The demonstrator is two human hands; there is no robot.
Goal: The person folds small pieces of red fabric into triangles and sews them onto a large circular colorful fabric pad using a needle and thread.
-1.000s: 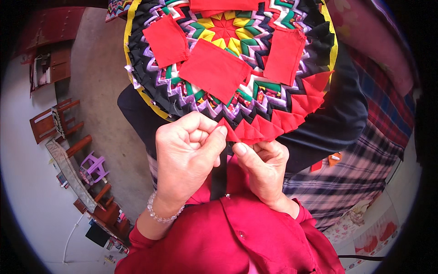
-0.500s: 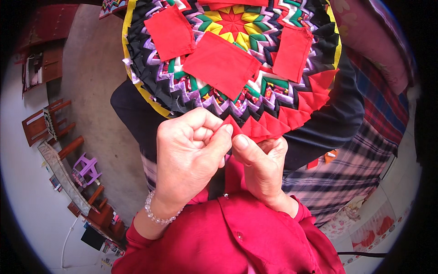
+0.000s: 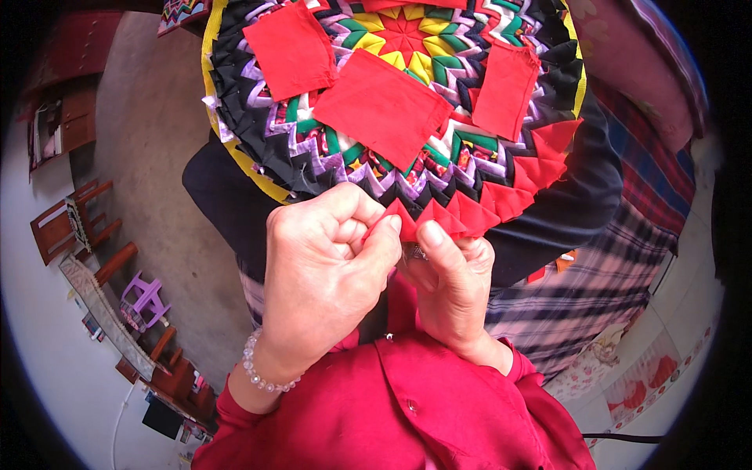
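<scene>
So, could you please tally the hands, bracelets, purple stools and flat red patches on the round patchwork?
Hands: 2
Bracelets: 1
Purple stools: 1
Flat red patches: 3, leaving out the red cloth cut off at the top edge
Total: 7

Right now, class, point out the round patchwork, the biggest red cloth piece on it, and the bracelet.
Round patchwork [image 3: 403, 37], head view: red centre of its star.
Biggest red cloth piece [image 3: 384, 110], head view: its middle.
Bracelet [image 3: 248, 366], head view: its leftmost beads.
</scene>
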